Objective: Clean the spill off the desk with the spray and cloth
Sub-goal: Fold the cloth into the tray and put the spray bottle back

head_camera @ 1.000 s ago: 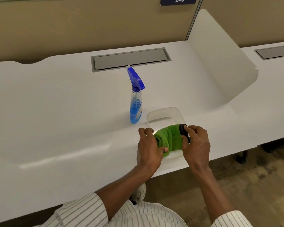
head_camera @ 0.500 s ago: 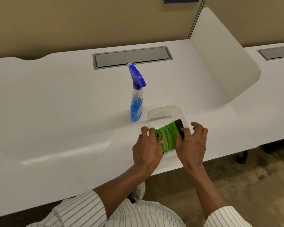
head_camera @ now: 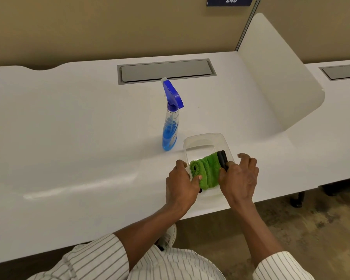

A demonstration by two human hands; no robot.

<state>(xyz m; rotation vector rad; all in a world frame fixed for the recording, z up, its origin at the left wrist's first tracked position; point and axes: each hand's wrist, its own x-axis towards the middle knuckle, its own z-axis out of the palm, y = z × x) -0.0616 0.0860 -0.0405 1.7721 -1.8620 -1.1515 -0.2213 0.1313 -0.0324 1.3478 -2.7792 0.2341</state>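
Observation:
A rolled green cloth (head_camera: 207,170) with a black band at its right end lies in a clear plastic tray (head_camera: 202,138) near the white desk's (head_camera: 79,142) front edge. My left hand (head_camera: 180,184) grips the cloth's left end, thumb on top. My right hand (head_camera: 239,176) holds the cloth's right end at the black band, fingers partly spread. A clear spray bottle (head_camera: 170,128) with blue liquid and a blue trigger head stands upright just left of and behind the tray. No spill shows clearly on the desk.
A grey cable hatch (head_camera: 166,70) is set into the desk at the back. A white curved divider (head_camera: 275,81) rises on the right, with another desk beyond it. A tan wall panel runs behind. Floor lies below the front edge.
Both hands have lowered the rolled cloth into the tray and shifted slightly; my head moved closer. The spray bottle has stayed put.

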